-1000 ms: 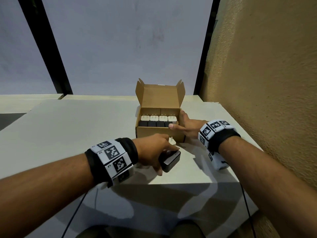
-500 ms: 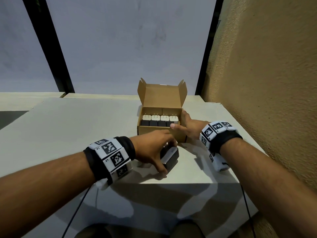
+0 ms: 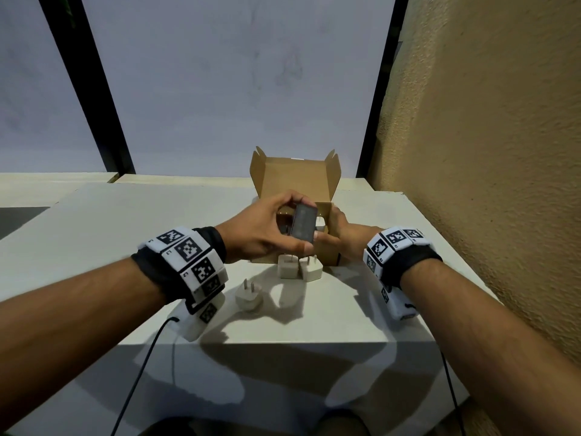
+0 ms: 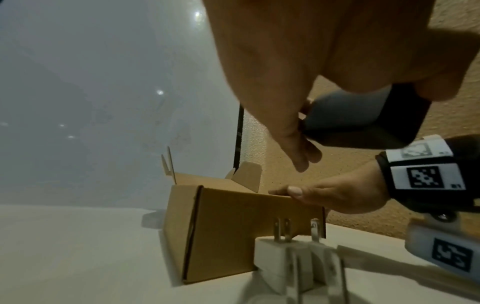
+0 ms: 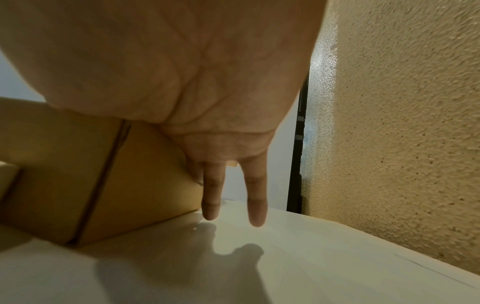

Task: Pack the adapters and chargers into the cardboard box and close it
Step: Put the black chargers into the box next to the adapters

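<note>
An open cardboard box [image 3: 323, 250] stands mid-table with its lid [image 3: 295, 180] upright. My left hand [image 3: 295, 225] grips a black charger [image 3: 305, 228] between thumb and fingers, lifted just above the box's front edge; in the left wrist view the charger [image 4: 363, 117] hangs above the box [image 4: 233, 226]. My right hand [image 3: 338, 228] lies flat against the box's right side, thumb [image 4: 293, 191] on the front rim, fingers [image 5: 213, 195] straight down to the table. Two white adapters [image 3: 287, 267] stand prongs-up against the box front. A round white adapter [image 3: 248, 297] lies nearer me. My hands hide the box's contents.
The white table [image 3: 94, 234] ends close to me at its front edge. A rough tan wall [image 3: 487, 152] runs along the right side, close to my right forearm. Cables hang from both wrist units below the table edge.
My left hand has lifted the black charger off the table up to the box's front edge. That uncovered the white adapters on the table. My right hand has stayed on the box.
</note>
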Motion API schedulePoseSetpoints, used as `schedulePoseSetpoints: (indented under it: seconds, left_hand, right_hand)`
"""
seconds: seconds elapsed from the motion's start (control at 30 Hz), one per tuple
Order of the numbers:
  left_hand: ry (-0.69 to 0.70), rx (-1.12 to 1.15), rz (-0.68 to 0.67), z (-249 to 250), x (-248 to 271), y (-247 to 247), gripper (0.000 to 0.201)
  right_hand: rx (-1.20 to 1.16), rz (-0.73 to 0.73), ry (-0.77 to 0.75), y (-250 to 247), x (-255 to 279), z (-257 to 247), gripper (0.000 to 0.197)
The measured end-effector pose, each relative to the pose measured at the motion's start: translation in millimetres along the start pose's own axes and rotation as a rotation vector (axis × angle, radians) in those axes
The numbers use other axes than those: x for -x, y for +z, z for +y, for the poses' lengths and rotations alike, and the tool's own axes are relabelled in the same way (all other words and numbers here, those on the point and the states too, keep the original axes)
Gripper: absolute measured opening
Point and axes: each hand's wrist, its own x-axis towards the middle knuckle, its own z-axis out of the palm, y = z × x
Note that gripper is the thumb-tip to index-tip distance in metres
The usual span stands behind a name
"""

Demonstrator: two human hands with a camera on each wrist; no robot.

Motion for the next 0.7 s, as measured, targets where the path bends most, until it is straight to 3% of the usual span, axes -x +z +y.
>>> schedulePoseSetpoints:
  seconds: [0.17,0.3,0.57,0.7]
  left_hand:
    - [-0.053,0.010,0.160,-5.3,-23.2,-0.7,0.076]
    - [-0.114,-0.121,0.300,-10.4,-44.1,-0.9,0.074]
    - [-0.180,-0.449,0.228,-16.4,-82.4,13.2,0.091]
    - [-0.228,-0.565,0.121,-17.0,-92.9,22.1,0.076]
  right_hand:
    - [0.043,0.027,0.045,3.7,-3.0,3.1,0.103]
    - [0.080,0.064,0.068,3.5,1.7,-2.3,0.096]
    - [0.086,0.031,0.072,3.9,0.2,-1.4,0.097]
    - [0.021,0.060,0.018,4.8,0.6,-1.3,0.097]
